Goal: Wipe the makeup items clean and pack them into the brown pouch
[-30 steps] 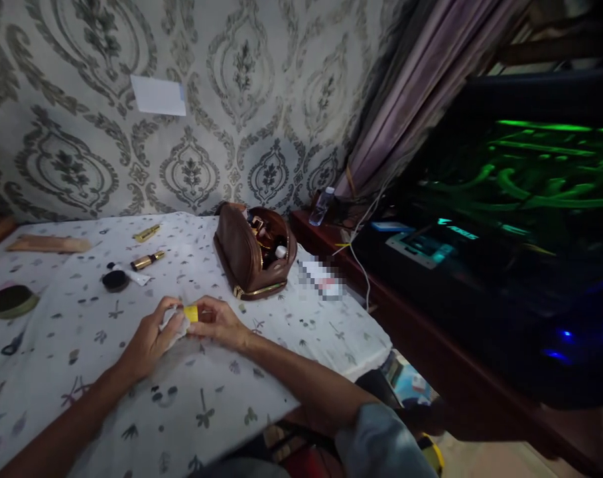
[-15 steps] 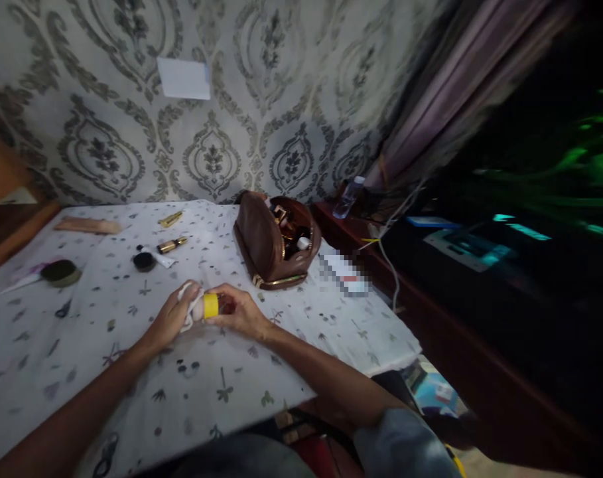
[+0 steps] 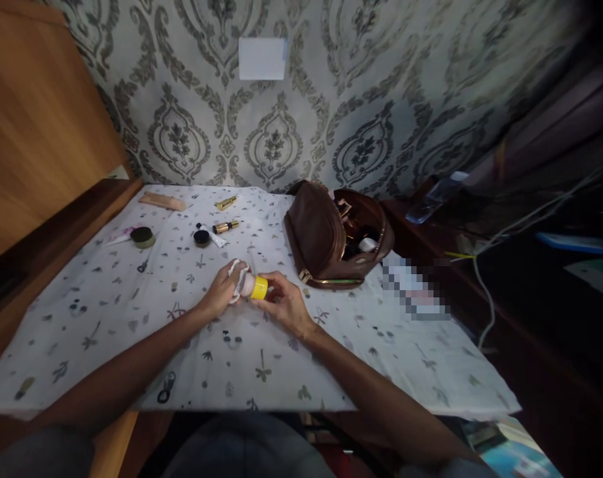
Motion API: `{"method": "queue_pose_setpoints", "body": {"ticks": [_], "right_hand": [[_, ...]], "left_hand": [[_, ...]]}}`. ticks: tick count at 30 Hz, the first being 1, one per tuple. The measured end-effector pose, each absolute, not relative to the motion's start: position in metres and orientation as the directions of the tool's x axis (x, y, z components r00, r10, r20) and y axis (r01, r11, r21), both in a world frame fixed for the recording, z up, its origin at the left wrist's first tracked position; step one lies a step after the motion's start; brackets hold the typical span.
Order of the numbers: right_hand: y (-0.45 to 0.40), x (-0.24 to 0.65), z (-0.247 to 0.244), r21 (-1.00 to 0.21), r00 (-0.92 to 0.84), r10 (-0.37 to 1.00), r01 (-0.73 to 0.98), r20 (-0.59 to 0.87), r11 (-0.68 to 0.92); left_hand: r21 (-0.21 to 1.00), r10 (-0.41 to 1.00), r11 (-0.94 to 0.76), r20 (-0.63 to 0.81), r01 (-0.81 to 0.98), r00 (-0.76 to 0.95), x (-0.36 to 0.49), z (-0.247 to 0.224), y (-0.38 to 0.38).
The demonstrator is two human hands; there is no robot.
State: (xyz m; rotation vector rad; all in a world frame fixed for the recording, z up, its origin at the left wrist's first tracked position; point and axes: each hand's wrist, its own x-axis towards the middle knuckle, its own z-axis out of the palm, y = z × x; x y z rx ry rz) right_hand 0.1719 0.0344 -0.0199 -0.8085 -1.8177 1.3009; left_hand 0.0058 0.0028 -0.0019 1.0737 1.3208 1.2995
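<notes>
Just above the patterned white tablecloth (image 3: 261, 352), my two hands meet around a small jar (image 3: 259, 287) with a yellow band and a pale pink end. My right hand (image 3: 286, 304) grips its yellow side with curved fingers. A crumpled white cloth (image 3: 236, 279) is bunched in my left hand (image 3: 224, 290) and presses against the pale end of the jar. Parts of the jar are hidden by the fingers. Behind my right hand stands an open brown toiletry bag (image 3: 316, 229), with several small items showing inside.
To the left lie a dark green round tin (image 3: 142, 237), a black-lidded pot (image 3: 201, 238), a white tube (image 3: 216, 238), a gold-and-black tube (image 3: 225, 227), a gold item (image 3: 226, 203) and a tan flat packet (image 3: 162, 201). A clear bottle (image 3: 435, 198) stands at right by cables.
The view has swung left, so everything sits further right in the picture. Both hands keep hold of the cloth and the jar, which stay pressed together.
</notes>
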Motion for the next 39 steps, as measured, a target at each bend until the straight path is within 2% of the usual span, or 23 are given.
{"method": "queue_pose_setpoints", "body": {"ticks": [6,8,11,14,19,24,29,35,39], "right_hand": [[0.035,0.172,-0.022,-0.94,-0.464,0.849,0.091,0.253,0.33],[0.035,0.173,-0.021,-0.94,-0.443,0.859,0.095,0.256,0.329],[0.036,0.174,-0.018,-0.952,-0.44,0.866,0.071,0.237,0.296],[0.036,0.175,-0.014,-0.974,-0.471,0.859,0.0,0.2,0.227],[0.036,0.176,-0.014,-0.983,-0.558,0.81,-0.132,0.179,0.126],[0.037,0.175,-0.02,-0.978,-0.601,0.776,-0.184,0.192,0.1],[0.034,0.175,-0.019,-0.984,-0.605,0.78,-0.165,0.16,0.074],[0.03,0.174,-0.015,-0.991,-0.578,0.805,-0.078,0.136,0.111],[0.03,0.173,-0.016,-0.986,-0.56,0.815,-0.023,0.148,0.164]], "left_hand": [[0.997,0.995,-0.001,0.009,0.082,-0.095,0.007,0.004,-0.005],[0.986,0.994,-0.056,0.069,0.158,-0.081,0.007,0.002,-0.006],[0.936,0.983,-0.172,0.183,0.306,-0.007,0.005,-0.001,-0.009],[0.911,0.979,-0.201,0.199,0.36,0.042,0.003,-0.003,-0.01],[0.913,0.97,-0.233,0.245,0.334,0.007,0.002,0.001,-0.01],[0.966,0.984,-0.161,0.172,0.203,-0.037,0.003,0.006,-0.004],[0.987,0.986,-0.13,0.138,0.095,-0.089,0.004,0.003,0.0],[1.0,0.999,0.0,-0.001,-0.019,-0.048,0.003,-0.008,0.001],[0.999,1.0,0.001,-0.001,0.044,-0.017,0.005,-0.003,-0.003]]}}
